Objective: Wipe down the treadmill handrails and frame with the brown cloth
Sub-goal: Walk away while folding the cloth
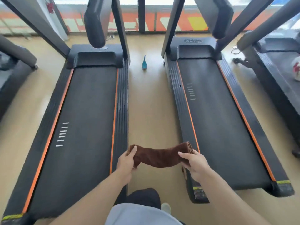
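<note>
A folded brown cloth [159, 157] hangs stretched between both my hands, above the floor strip between two treadmills. My left hand [125, 161] pinches its left end and my right hand [194, 164] grips its right end. The left treadmill [87, 111] and the right treadmill [215, 111] have black belts edged with orange stripes. Their grey uprights [121, 28] and consoles [95, 21] rise at the top of the view. Neither hand touches a treadmill.
A blue spray bottle [144, 63] lies on the beige floor between the treadmill fronts. Further treadmills stand at the far left [14, 65] and far right [279, 65], one with a white and red ball [296, 69]. Cables [237, 60] lie on the floor at right.
</note>
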Demonstrator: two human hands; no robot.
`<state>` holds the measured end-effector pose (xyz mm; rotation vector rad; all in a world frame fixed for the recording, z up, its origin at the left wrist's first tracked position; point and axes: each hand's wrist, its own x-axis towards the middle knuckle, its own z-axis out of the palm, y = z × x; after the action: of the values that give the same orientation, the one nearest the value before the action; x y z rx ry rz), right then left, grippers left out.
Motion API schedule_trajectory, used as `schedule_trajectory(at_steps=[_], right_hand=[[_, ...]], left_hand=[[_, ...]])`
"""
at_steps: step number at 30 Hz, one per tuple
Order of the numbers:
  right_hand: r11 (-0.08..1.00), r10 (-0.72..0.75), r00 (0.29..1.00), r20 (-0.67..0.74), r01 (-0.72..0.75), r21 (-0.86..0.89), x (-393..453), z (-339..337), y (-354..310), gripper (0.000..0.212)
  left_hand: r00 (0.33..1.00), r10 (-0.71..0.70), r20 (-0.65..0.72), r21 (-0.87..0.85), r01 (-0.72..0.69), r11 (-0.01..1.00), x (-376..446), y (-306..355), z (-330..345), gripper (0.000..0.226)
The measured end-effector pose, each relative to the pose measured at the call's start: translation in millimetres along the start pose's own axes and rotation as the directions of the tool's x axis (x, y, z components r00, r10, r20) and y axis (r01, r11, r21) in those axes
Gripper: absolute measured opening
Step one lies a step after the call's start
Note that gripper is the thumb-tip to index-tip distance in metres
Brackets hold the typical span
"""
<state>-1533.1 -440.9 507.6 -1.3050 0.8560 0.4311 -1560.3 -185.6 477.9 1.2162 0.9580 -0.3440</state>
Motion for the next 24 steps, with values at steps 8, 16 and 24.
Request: schedule_trajectory(at_steps=[8, 16, 24], right_hand=[[0.861, -0.121, 0.984, 0.131, 0.170, -0.480, 123.9, 104.4, -100.5, 0.040], [0.561, -0.131, 0.971, 0.200, 0.239, -0.793, 246.6, 237.2, -234.6, 0.040], [0.238, -0.256, 0.926, 0.278, 0.339, -0.910, 348.7, 338.9, -371.7, 0.032]], left_hand=[[0.997, -0.019, 0.074, -0.071, 0.024, 0.997, 83.3, 69.2, 37.3, 0.022], [0.999, 0.030, 0.033, 0.303, -0.039, 0.952, 219.4, 224.1, 104.4, 0.022], [0.986, 0.158, 0.047, 0.759, -0.138, 0.637, 331.0, 382.2, 188.9, 0.023]])
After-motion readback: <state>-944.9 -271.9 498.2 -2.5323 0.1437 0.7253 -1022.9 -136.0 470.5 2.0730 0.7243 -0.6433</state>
